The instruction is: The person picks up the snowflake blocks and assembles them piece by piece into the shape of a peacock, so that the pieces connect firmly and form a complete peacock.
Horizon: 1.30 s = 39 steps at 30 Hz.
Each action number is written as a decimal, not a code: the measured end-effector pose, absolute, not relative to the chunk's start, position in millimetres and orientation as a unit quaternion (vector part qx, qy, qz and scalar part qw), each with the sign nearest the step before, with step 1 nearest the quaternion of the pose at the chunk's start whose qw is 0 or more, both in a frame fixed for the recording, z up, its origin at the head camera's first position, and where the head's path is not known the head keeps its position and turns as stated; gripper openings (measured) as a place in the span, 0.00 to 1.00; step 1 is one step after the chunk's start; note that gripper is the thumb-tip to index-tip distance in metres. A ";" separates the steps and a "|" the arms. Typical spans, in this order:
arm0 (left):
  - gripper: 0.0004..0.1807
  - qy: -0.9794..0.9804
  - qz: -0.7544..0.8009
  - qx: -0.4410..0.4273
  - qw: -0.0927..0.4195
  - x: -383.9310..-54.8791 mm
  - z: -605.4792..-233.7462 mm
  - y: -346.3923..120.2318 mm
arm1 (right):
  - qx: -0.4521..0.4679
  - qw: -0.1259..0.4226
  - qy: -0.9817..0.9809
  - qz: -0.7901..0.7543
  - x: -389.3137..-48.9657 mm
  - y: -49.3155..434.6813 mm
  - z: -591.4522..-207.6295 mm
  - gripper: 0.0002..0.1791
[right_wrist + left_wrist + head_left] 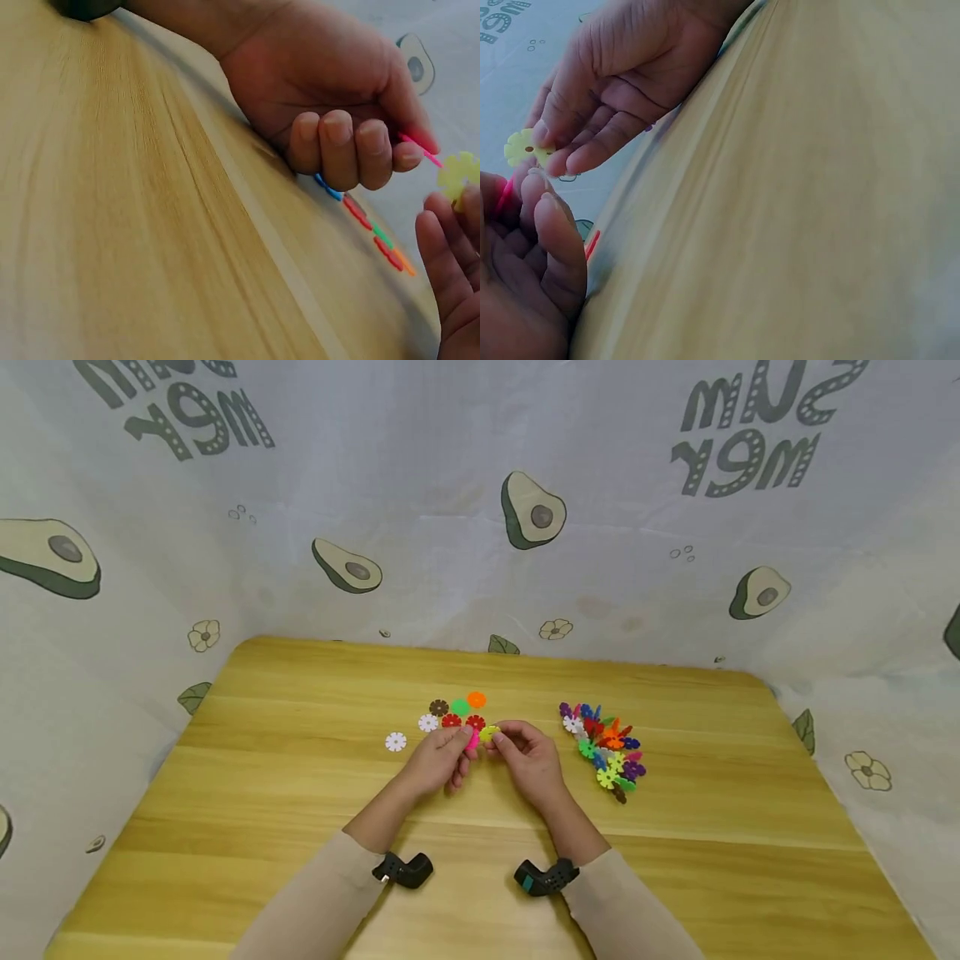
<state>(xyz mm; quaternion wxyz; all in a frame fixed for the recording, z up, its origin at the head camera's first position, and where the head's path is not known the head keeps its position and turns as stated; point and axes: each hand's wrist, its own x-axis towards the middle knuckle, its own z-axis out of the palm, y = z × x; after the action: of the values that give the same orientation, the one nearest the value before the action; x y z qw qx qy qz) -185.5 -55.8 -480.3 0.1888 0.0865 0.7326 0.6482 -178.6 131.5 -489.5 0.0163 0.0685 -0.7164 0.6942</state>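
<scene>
My left hand (437, 760) pinches a pink notched plastic disc (472, 739) between thumb and forefinger, its other fingers curled below. Facing it, my right hand (531, 762) pinches a yellow flower-shaped disc (489, 732) by its edge. In the right wrist view the pink disc (421, 150) is seen edge-on, its end at the rim of the yellow disc (456, 174); whether they are interlocked I cannot tell. The left wrist view shows the yellow disc (519, 148) under the right thumb, and the pink disc (505, 196) partly hidden by the left fingers.
Loose discs lie just beyond the hands: a white one (396, 742) to the left, a brown (438, 707), a green (460, 707), an orange (476, 699) and red ones (451, 720). Right of the hands lies a curved cluster of joined multicoloured discs (600, 745) on the wooden table (300, 710).
</scene>
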 end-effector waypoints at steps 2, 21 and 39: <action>0.26 0.729 0.655 0.075 0.186 -185.8 -478.9 -55.4 | 0.072 0.023 -0.725 0.685 -178.3 130.4 -488.6 0.10; 0.30 0.748 0.652 0.013 0.125 -181.0 -478.0 -47.4 | 0.088 0.059 -0.742 0.662 -171.6 118.0 -491.1 0.07; 0.28 0.759 0.650 0.014 0.043 -177.6 -482.1 -44.3 | 0.145 0.087 -0.858 0.485 -180.1 113.3 -493.9 0.21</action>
<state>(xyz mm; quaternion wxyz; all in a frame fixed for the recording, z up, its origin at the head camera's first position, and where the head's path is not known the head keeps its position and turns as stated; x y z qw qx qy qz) -177.6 -44.3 -482.1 0.0432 0.0140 0.7586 0.6500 -180.1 113.3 -493.9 0.0872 0.1446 -0.8579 0.4853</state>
